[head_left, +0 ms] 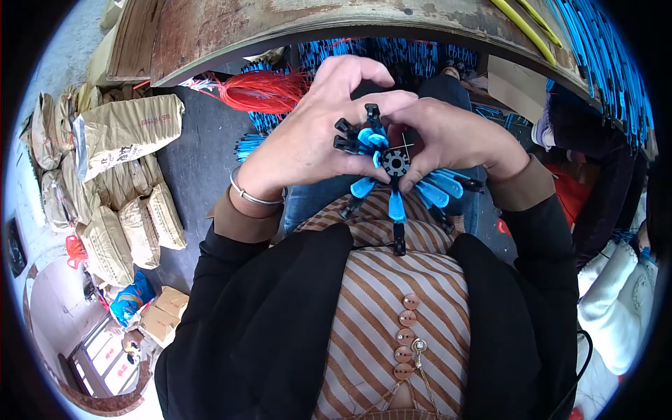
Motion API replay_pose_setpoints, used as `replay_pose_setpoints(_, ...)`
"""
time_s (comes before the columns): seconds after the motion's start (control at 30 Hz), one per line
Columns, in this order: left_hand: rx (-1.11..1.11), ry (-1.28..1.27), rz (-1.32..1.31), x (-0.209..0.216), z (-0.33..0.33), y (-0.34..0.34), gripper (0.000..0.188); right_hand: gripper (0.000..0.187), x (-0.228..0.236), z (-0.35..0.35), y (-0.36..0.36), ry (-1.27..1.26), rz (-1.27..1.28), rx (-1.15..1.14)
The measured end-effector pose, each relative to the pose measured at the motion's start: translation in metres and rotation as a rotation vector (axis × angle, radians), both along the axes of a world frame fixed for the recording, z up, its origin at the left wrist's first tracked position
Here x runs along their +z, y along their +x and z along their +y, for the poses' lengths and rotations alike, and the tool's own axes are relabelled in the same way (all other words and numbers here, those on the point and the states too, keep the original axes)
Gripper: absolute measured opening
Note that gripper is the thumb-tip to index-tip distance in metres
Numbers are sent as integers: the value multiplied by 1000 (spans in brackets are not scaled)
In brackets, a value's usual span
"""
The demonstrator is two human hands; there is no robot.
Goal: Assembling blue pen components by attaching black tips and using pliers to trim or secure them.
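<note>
one left hand (315, 133) and one right hand (458, 136) are clamping close together on a black notched hub (396, 164), blue ribs (397, 206) fanning around it before a striped shirt (378, 329).

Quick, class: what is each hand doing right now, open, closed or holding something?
Left hand: closed, holding the blue-and-black assembly, thumb beside its black hub.
Right hand: closed, holding the same assembly from the other side.

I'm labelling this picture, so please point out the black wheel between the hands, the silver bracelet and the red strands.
Black wheel (396, 172): head view, lower part of its ring.
Silver bracelet (260, 201): head view, lower part of its band.
Red strands (261, 91): head view, middle of the bundle.
</note>
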State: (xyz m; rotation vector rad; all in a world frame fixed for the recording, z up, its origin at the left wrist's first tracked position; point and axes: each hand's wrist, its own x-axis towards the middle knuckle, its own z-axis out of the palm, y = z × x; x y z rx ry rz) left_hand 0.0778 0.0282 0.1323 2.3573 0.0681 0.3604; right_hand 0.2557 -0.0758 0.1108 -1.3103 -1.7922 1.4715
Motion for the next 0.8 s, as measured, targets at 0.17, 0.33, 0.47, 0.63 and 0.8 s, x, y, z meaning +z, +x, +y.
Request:
replay_pose_setpoints(0.17,-57,238,-21,8,5,3,65,52,-1,-8,-12,322,-95,-15)
replay_pose_setpoints(0.33,193,-244,-90,3,4,-13,65,56,7,-13,-14,168,6,-222)
replay_pose_setpoints(0.47,391,-1026,-209,-3,-16,-38,60,59,15,-17,-18,-8,-52,-396)
replay_pose_setpoints(0.63,329,-395,-43,-30,-40,-41,35,61,8,-27,-47,53,-140,-525)
replay_pose_setpoints(0.8,453,-522,-147,-43,-51,-29,30,64,-5,-33,-54,406,-158,-717)
